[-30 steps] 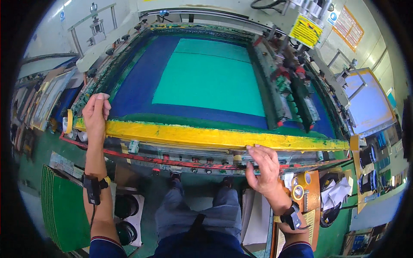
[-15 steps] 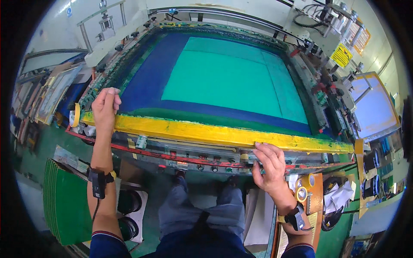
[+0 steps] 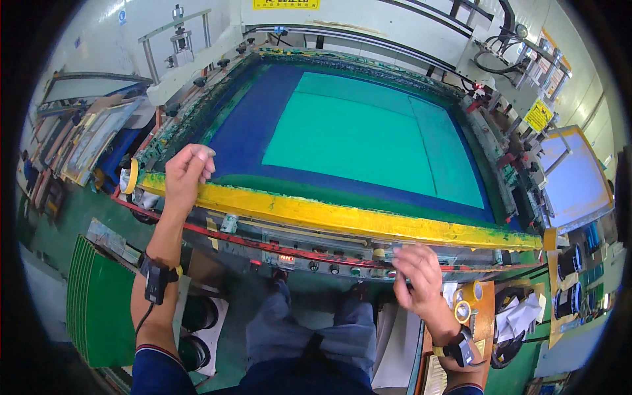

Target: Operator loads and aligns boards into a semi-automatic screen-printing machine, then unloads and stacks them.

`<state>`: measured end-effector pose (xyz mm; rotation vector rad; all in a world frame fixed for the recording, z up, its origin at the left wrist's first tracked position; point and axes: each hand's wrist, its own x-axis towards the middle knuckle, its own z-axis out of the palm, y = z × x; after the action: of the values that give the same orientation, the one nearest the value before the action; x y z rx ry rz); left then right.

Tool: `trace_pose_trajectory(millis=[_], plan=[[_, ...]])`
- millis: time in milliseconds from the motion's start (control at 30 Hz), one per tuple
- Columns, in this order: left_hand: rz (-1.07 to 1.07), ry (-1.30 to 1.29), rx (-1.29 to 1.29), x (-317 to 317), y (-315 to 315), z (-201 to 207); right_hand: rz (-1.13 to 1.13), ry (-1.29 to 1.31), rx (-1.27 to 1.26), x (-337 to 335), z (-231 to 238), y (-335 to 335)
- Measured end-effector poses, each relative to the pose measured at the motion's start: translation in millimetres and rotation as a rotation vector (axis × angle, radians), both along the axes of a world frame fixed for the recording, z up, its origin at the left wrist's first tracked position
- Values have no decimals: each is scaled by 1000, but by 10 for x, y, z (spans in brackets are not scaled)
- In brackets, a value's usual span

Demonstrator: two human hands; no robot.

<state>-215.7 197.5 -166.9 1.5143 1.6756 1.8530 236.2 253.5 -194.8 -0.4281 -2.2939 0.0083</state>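
The squeegee carriage point(image 3: 510, 148) has travelled right, uncovering the right strip of the teal area point(image 3: 362, 138). The right hand point(image 3: 421, 280) has lowered from the yellow front bar point(image 3: 329, 215) to near the control buttons point(image 3: 334, 269).

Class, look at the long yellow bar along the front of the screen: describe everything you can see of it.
The yellow bar runs along the near edge of the blue and green screen, slanting down to the right in the picture. Slightly glossy, it looks taped or painted, with dark green smears. The left hand and wrist hide part near its left end; the right hand is by its near edge. Whether either touches it is unclear.
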Motion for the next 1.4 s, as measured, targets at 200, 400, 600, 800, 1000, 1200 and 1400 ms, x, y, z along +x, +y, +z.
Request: trace_pose_trajectory(millis=[200,400,600,800,1000,1200,1400], plan=[[-895,225,-282,784,-344,-120,150,-103,-164,157,-362,-222],[-1225,385,-690,639,-92,-1067,23,-212,-287,425,-1274,-120],[-645,172,-746,146,1028,-2157,-109,-149,-240,638,-1984,141],[-458,213,-644,-679,2038,-2699,-254,-103,-356,780,-2024,244],[-289,-365,-851,-861,2486,-2819,-430,18,-436,1094,-1787,607],[-62,-229,-782,-116,2606,-2406,-554,231,-848,1450,-1724,1456],[-136,257,-118,-218,2380,-2625,-404,215,-970,967,-1792,2864]])
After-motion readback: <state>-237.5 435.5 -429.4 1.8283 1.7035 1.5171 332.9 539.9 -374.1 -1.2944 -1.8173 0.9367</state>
